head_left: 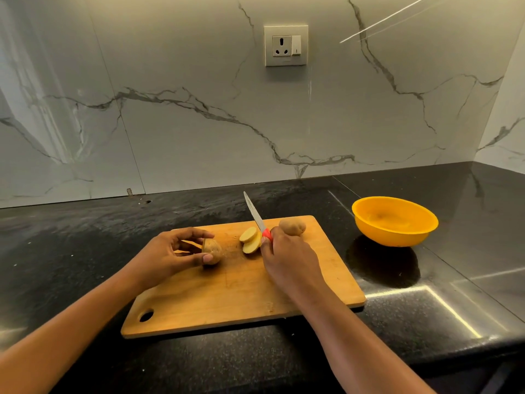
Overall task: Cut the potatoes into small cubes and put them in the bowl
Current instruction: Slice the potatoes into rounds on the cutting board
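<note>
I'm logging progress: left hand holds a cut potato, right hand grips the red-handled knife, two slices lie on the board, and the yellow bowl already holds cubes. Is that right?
Not quite: the head view shows the yellow bowl empty. The rest stands: left hand holds the cut potato, right hand grips the red-handled knife, two slices lie on the cutting board.

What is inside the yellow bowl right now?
Nothing visible: the yellow bowl shows only its bare inner floor and far wall, no potato pieces. The inside wall nearest the camera is hidden behind its rim.
</note>
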`<action>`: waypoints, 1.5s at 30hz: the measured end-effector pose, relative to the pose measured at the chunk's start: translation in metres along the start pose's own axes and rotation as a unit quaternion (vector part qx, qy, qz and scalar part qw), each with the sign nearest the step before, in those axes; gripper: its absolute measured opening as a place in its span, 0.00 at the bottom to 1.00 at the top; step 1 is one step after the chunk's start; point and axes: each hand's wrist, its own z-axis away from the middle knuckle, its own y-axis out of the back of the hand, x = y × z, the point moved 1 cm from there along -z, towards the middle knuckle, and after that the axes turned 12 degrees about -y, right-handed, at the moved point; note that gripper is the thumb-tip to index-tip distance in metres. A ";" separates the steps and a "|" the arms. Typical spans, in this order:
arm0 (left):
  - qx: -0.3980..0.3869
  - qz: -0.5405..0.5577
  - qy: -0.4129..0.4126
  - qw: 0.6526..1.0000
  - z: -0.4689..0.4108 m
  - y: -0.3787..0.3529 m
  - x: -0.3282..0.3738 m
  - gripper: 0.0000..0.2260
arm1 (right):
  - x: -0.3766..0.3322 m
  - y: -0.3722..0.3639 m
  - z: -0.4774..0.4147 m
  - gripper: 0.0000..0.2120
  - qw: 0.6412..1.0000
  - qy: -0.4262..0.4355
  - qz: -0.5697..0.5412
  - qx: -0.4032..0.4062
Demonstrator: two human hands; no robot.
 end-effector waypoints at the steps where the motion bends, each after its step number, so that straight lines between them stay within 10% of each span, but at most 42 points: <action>1: -0.002 0.008 0.004 1.000 0.001 0.001 0.000 0.32 | 0.000 0.000 0.000 0.13 1.000 0.001 0.000 -0.001; 45: 0.151 -0.045 -0.033 0.987 -0.004 -0.009 -0.002 0.21 | -0.054 0.004 0.007 0.11 0.969 0.077 0.172 -0.162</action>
